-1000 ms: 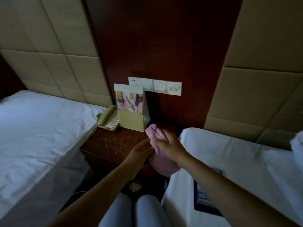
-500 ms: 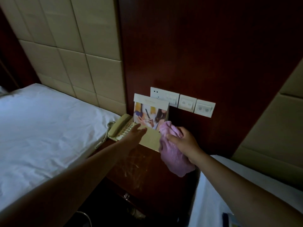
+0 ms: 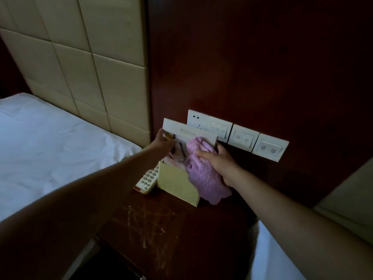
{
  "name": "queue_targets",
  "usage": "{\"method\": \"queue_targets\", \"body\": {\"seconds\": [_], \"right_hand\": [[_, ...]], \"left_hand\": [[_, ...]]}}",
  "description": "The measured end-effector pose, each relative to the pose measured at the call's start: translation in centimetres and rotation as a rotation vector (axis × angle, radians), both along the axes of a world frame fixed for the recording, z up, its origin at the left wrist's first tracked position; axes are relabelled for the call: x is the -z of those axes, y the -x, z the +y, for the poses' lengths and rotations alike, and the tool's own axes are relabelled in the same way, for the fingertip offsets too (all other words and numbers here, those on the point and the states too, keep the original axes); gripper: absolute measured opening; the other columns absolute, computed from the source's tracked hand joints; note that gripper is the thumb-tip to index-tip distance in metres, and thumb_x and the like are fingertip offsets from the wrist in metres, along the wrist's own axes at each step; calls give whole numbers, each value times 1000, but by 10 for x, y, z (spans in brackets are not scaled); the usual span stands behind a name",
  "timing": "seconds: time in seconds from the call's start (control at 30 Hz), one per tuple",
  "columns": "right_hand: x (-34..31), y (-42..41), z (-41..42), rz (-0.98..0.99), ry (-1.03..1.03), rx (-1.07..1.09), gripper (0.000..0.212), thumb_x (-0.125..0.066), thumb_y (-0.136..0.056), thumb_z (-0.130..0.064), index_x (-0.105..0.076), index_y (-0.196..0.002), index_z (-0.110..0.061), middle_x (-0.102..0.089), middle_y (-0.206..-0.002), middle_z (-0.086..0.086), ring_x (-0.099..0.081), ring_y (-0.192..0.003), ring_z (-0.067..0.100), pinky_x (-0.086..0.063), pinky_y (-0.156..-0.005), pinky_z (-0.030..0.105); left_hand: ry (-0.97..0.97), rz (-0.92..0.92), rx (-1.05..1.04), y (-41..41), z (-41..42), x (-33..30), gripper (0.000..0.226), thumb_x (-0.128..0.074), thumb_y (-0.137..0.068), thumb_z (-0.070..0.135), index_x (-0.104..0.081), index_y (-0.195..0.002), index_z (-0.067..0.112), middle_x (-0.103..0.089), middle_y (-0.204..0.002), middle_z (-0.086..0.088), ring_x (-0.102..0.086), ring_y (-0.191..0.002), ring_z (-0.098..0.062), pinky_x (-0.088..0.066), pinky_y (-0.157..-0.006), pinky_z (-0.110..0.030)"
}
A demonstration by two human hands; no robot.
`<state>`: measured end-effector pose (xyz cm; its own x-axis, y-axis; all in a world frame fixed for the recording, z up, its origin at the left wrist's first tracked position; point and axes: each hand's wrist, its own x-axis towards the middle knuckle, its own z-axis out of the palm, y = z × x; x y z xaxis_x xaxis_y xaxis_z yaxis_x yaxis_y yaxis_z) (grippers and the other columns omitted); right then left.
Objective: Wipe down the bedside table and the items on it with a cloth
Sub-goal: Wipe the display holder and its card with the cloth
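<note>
Brochure [image 3: 182,138] stands upright in its holder [image 3: 176,183] at the surface's [image 3: 165,229] back edge. Our left hand [image 3: 162,143] grips its left side; our right hand [image 3: 217,158], equally near, presses the cloth [image 3: 203,172] against its face

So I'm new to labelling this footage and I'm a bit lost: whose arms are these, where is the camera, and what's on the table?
There is no machine: a person wears one camera on the head, looking down at their own arms. The left hand steadies a printed booklet standing in a yellowish card holder. The right hand grips a fluffy pink cloth against the booklet. Beside the holder on the scratched dark wooden bedside table lies a cream telephone.
</note>
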<state>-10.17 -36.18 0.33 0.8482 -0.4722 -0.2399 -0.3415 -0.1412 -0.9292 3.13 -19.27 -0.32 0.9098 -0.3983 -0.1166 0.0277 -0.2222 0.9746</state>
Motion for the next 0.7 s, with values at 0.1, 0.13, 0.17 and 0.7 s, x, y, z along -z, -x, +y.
{"method": "queue_targets", "body": {"seconds": [0.1,0.13,0.17,0.7], "right_hand": [[1,2,2,-25,10,78,71,-82,-71,-52,-55,-130,-23,-67,-120,2,-66,-102,21,-56,-92,44],[-1,6,3,-40,5,98,73,-81,-66,-57,-58,-126,-23,-69,-117,2,-69,-99,21,-57,-90,44],[-4,10,4,-50,2,109,74,-80,-62,-61,-60,-122,-23,-71,-114,3,-70,-97,21,-58,-89,44],[-119,226,49,75,25,-31,39,-85,-79,-36,-75,-104,-8,-77,-97,9,-74,-91,26,-59,-86,37]], "left_hand": [[68,33,26,6,5,-2,36,-53,-93,-8,-53,-122,13,-67,-108,-18,-70,-89,-28,-60,-70,-34],[84,37,29,10,9,-4,35,-52,-92,-8,-57,-121,11,-69,-110,-21,-71,-93,-35,-61,-77,-43],[93,42,25,15,14,-8,35,-53,-90,-8,-60,-120,9,-71,-111,-22,-71,-96,-39,-60,-84,-49],[-101,-126,36,231,123,-96,29,-78,-81,43,-74,-95,17,-75,-82,-1,-71,-76,-22,-57,-71,-36]]}}
